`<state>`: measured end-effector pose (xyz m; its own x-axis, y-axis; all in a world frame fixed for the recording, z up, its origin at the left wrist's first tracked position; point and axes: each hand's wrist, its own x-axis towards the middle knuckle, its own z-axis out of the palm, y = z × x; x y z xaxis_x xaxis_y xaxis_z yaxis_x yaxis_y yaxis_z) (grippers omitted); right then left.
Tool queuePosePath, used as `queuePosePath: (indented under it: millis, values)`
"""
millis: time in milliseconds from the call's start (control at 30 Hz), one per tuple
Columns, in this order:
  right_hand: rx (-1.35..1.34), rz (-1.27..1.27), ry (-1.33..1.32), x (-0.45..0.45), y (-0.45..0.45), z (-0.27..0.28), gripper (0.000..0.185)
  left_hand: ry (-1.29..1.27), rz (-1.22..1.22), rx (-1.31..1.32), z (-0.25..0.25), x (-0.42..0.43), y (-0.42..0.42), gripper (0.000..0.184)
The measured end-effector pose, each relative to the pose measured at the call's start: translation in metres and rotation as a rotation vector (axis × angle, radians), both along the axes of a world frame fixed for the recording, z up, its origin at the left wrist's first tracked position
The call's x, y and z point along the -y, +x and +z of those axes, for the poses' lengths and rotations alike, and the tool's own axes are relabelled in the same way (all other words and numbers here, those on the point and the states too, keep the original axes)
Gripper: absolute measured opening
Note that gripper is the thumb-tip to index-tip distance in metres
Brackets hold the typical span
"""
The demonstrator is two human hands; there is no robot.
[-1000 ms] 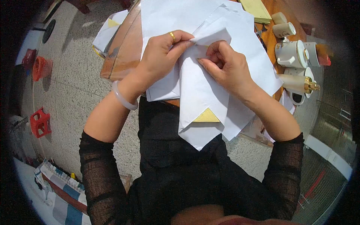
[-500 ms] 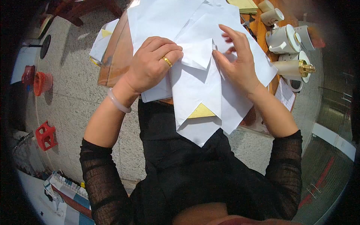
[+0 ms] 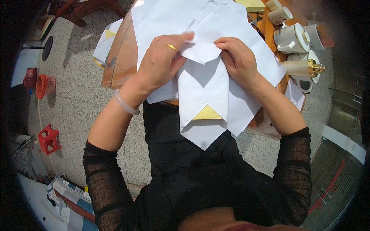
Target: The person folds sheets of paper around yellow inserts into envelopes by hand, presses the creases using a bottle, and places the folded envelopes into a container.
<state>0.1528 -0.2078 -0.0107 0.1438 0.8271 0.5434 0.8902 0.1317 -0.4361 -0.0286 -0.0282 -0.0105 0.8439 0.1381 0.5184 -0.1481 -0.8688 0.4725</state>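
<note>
A white folded paper packet (image 3: 204, 84) lies over loose white sheets, its pointed lower end overhanging the table edge above my lap. A yellow triangle of paper (image 3: 208, 112) shows near that lower end. At the top, a flap (image 3: 201, 53) is folded down toward me. My left hand (image 3: 162, 57), with a gold ring, holds the flap's left side between thumb and fingers; the fingertips are partly smeared. My right hand (image 3: 239, 61) pinches the flap's upper right corner between thumb and index finger, its other fingers curled.
Large white sheets (image 3: 162, 19) cover much of the wooden table (image 3: 119, 63). To the right stand a white teapot (image 3: 291, 38), cups (image 3: 280, 15) and a gold-topped bottle (image 3: 302, 69). A yellow paper stack (image 3: 250, 5) lies at the back. Another packet (image 3: 106, 42) is at the left.
My right hand has gone from spread fingers to a pinch on the flap's corner. My left hand has shifted its grip, index finger raised. The flap sits wider and straighter across the top.
</note>
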Motion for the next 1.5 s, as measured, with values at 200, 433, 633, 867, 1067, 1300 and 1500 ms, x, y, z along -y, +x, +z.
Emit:
queuePosePath:
  millis: [200,433,633,867,1067,1300,1500]
  values:
    - [0.179,0.100,0.109,0.000,0.012,-0.003,0.019,0.230,-0.047,0.135,-0.001,0.008,0.000,0.017]
    - [0.216,0.234,0.046,0.012,0.021,0.006,0.022,0.332,-0.154,0.112,-0.001,0.005,-0.003,0.020]
    - [0.230,0.237,-0.006,0.024,0.021,0.011,0.030,0.352,-0.300,0.039,0.008,0.000,-0.013,0.028]
    - [-0.184,0.042,0.040,0.016,0.017,0.028,0.029,0.284,-0.209,-0.125,0.014,0.017,-0.023,0.043]
    - [0.213,0.216,-0.261,0.004,-0.004,0.034,0.061,0.317,-0.242,-0.187,0.015,0.015,-0.028,0.058]
    - [0.328,0.233,-0.520,0.031,-0.018,0.026,0.085,0.311,-0.249,-0.122,0.015,0.014,-0.036,0.045]
    - [0.348,0.288,-0.530,0.048,-0.024,0.034,0.070,0.297,-0.308,-0.107,0.024,0.014,-0.045,0.035]
